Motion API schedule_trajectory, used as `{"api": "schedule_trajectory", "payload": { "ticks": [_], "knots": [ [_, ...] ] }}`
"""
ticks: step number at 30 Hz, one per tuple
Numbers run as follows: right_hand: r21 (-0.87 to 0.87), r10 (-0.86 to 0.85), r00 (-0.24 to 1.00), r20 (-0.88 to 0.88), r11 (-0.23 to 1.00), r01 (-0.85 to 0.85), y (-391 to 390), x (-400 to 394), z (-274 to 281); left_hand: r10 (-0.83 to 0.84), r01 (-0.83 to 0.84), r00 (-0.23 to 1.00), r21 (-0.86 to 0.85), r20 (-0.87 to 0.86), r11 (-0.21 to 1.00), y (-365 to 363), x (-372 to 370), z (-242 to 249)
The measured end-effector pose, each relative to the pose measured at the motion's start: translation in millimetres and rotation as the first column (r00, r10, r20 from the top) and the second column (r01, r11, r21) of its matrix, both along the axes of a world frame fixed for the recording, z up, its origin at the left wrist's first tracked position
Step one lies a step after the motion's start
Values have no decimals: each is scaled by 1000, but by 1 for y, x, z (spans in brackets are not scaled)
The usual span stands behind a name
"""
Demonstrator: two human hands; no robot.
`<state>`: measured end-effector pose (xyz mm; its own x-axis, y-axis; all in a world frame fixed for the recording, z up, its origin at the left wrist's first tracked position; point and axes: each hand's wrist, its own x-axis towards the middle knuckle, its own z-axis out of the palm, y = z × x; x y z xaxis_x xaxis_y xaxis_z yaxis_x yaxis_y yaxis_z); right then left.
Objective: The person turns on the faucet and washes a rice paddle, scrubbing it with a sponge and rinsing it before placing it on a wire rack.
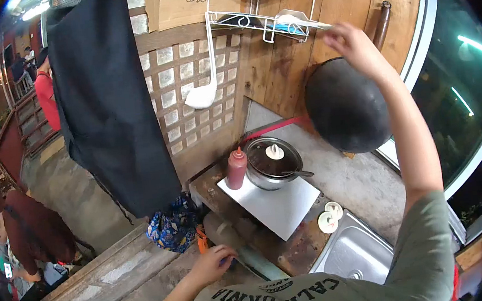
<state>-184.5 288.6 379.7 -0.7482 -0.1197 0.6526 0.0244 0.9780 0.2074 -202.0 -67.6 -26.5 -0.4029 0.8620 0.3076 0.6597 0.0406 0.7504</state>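
My right hand (353, 49) is raised to the wire rack, its fingers curled at the handle end of a white, spoon-like utensil (292, 18) lying there. Low at the left, my left hand (214, 264) is loosely open beside the counter edge; a small dark purple spot shows under its fingers. An orange handle (202, 239) is close to it. On the counter, a steel pot (264, 180) of dark contents has a spoon (296, 173) in it and a pale lid-like piece (275, 152) on top. A red squeeze bottle (236, 168) stands beside the pot.
A black wok (347, 105) hangs on the wood wall under the wire rack (252, 20). A white ladle (203, 95) hangs at the lattice. Two pale discs (329, 218) lie by the steel sink (358, 249). Black cloth (112, 105) hangs left; people (36, 225) are beyond.
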Motion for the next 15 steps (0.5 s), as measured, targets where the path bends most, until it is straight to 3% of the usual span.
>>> {"api": "schedule_trajectory", "payload": {
  "ticks": [1,2,3,4,5,6,7,8,9,10,11,12,14,15],
  "knots": [
    [-134,15,1000,10,991,-13,-23,37,-17,-74,74,997,-2,-4,997,10,4,-2],
    [-137,-32,997,71,990,41,-37,77,-31,-147,147,989,-4,-11,989,20,8,-2],
    [-180,104,992,69,980,-90,-48,113,-49,-220,220,975,-7,-20,975,32,12,-1],
    [-362,118,986,121,930,-67,-60,153,-65,-278,278,960,-11,-8,960,45,18,3],
    [-416,152,984,92,904,-100,-52,189,-93,-331,331,944,-16,6,944,58,27,7],
    [-753,94,990,104,658,16,-38,232,-137,-371,371,928,-21,23,928,70,37,12],
    [-934,257,966,8,348,-85,-29,268,-172,-409,410,912,-30,39,911,83,48,18],
    [-975,329,919,-219,-41,-218,-7,301,-233,-460,460,888,10,24,888,96,63,32],
    [-697,180,805,-565,-626,-349,4,329,-299,-521,519,853,45,33,853,114,76,34],
    [-321,-103,798,-594,-879,-353,34,369,-382,-593,591,797,57,118,805,133,93,41],
    [-681,37,938,-345,-697,-224,47,398,-444,-642,638,760,75,100,767,146,113,64],
    [-726,62,982,-179,-682,-89,51,421,-460,-690,684,713,96,120,723,163,132,75],
    [-766,99,981,164,-614,190,48,463,-479,-753,763,494,200,434,615,195,175,97],
    [-760,97,940,326,-565,321,34,480,-475,-734,728,523,220,434,649,192,187,95]
  ]
}}
